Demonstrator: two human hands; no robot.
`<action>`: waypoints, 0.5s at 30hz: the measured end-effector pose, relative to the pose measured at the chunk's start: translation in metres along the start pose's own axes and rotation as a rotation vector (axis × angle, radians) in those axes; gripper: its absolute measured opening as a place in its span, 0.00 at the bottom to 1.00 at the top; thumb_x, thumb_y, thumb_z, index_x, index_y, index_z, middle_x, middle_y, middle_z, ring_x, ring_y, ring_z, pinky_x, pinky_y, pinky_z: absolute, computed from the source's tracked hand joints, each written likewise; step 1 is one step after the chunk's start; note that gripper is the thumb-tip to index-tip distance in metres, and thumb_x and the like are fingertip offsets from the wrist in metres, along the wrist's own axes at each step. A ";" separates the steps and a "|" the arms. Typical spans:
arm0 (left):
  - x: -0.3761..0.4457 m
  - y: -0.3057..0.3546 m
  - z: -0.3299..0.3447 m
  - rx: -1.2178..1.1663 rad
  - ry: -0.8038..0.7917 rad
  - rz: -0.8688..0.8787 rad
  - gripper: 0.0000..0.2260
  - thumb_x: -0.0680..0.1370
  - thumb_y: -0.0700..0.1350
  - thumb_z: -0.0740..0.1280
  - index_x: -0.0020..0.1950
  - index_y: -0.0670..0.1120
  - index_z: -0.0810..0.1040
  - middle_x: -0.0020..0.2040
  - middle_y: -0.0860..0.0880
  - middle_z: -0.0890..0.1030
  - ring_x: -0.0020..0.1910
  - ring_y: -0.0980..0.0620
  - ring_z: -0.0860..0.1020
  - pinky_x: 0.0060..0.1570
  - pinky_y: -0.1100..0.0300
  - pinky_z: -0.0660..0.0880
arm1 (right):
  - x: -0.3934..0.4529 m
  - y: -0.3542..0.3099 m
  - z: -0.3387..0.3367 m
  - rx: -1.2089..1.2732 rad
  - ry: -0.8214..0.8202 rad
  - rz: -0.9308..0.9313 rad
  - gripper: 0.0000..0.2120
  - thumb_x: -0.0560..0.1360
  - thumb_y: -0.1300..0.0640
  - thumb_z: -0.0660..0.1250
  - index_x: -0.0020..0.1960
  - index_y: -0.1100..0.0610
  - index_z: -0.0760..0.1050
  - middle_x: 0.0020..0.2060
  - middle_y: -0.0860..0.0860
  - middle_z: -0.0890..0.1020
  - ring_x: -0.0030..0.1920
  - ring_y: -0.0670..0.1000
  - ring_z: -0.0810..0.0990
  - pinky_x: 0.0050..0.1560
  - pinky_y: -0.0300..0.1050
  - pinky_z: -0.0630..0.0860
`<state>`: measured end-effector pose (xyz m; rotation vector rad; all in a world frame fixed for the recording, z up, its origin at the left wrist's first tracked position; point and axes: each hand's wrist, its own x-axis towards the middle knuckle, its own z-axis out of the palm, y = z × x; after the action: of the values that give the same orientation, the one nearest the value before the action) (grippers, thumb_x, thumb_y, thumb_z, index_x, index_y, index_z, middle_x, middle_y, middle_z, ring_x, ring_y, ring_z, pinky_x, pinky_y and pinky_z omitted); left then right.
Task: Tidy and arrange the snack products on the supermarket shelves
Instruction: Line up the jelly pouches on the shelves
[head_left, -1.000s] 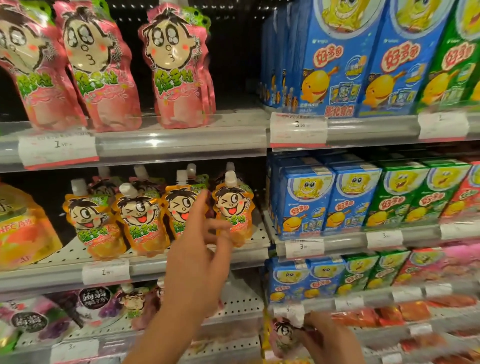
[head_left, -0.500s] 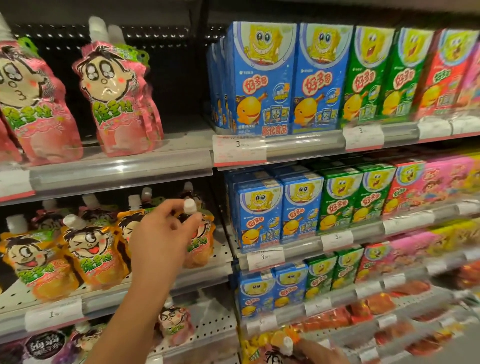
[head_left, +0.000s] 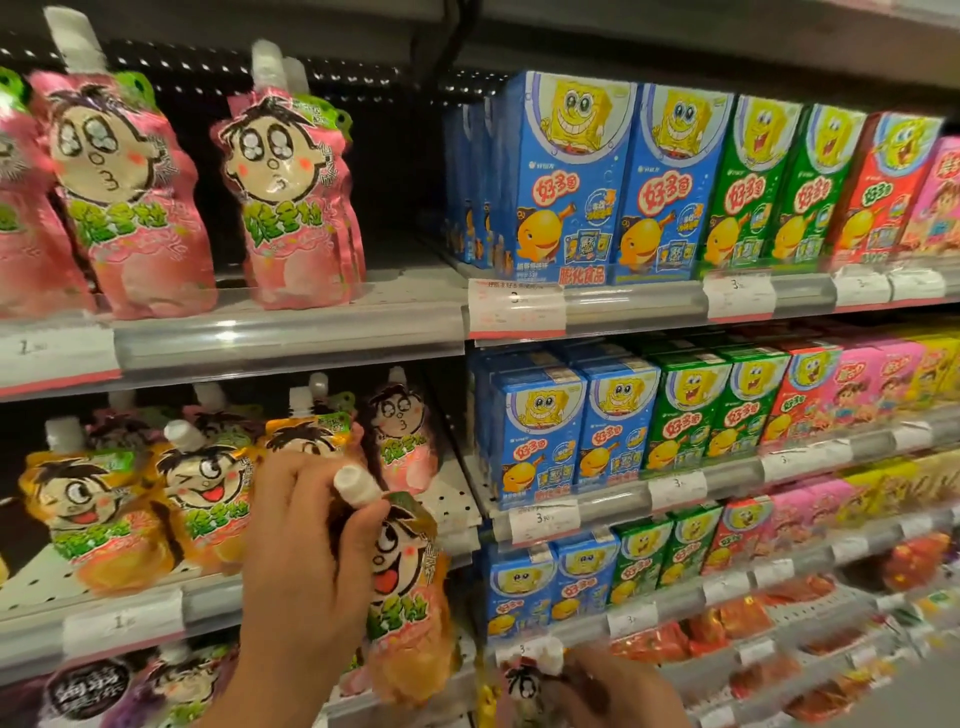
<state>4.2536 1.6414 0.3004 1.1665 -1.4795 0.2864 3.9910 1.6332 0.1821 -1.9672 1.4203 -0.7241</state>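
My left hand (head_left: 306, 561) grips an orange jelly pouch (head_left: 405, 613) by its neck under the white cap and holds it in front of the middle shelf edge. More orange pouches (head_left: 202, 509) stand on that shelf, and a pink pouch (head_left: 402, 431) stands behind them at the right end. My right hand (head_left: 608, 691), at the bottom edge, holds another pouch (head_left: 524, 686) near its white cap; most of that pouch is hidden.
Pink pouches (head_left: 296, 208) stand on the upper shelf. Blue, green, red and pink snack boxes (head_left: 566, 182) fill the shelves to the right. Price tags (head_left: 514, 306) line the shelf rails. Purple pouches (head_left: 88, 686) sit on the lower left shelf.
My left hand has pulled the orange pouch off the middle shelf, forward and down. The right hand has risen into view with its pouch. The view has shifted left.
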 end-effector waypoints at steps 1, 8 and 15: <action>-0.004 -0.005 -0.003 -0.034 -0.023 -0.024 0.09 0.81 0.51 0.58 0.52 0.48 0.72 0.50 0.55 0.69 0.47 0.53 0.71 0.46 0.65 0.68 | 0.009 -0.003 0.000 -0.043 -0.077 0.013 0.20 0.77 0.41 0.69 0.46 0.13 0.67 0.40 0.12 0.70 0.49 0.22 0.74 0.59 0.20 0.66; -0.042 -0.047 -0.029 0.122 -0.205 -0.113 0.10 0.82 0.61 0.52 0.55 0.60 0.69 0.43 0.64 0.73 0.40 0.60 0.74 0.34 0.68 0.64 | 0.028 -0.028 0.010 -0.068 0.211 -0.108 0.31 0.65 0.56 0.83 0.37 0.21 0.73 0.32 0.24 0.77 0.35 0.30 0.79 0.38 0.22 0.70; -0.070 -0.084 -0.047 0.281 -0.307 -0.107 0.16 0.83 0.56 0.56 0.66 0.52 0.72 0.50 0.52 0.78 0.46 0.53 0.74 0.42 0.63 0.68 | 0.047 -0.070 0.002 -0.018 0.333 -0.282 0.19 0.68 0.59 0.81 0.38 0.38 0.77 0.30 0.38 0.81 0.30 0.41 0.79 0.32 0.28 0.69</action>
<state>4.3357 1.6702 0.2194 1.5645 -1.6724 0.2547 4.0494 1.6053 0.2365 -2.1600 1.3445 -1.2179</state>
